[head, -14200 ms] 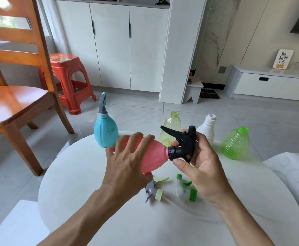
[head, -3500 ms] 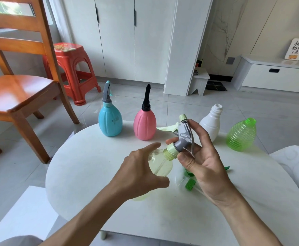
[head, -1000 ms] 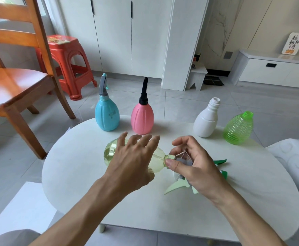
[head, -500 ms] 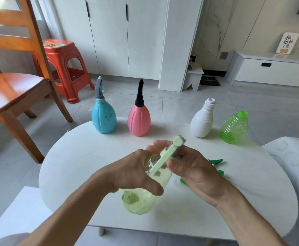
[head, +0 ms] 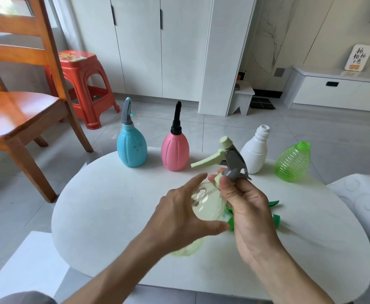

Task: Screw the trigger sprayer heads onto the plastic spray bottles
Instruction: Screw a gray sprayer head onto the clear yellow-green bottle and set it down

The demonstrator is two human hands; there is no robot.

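Sprayer head (head: 230,159), grey with a pale green trigger, is seated on the neck of the clear yellowish bottle (head: 208,205), which is held above the white table (head: 105,207) with its long axis tilted up and away. The bottle's body is cupped by the left hand (head: 179,218), fingers curled round it; the collar is pinched by the right hand (head: 245,205) (thumb on the near side). The next twist is judged to turn about that axis, the right hand being nearer the collar.
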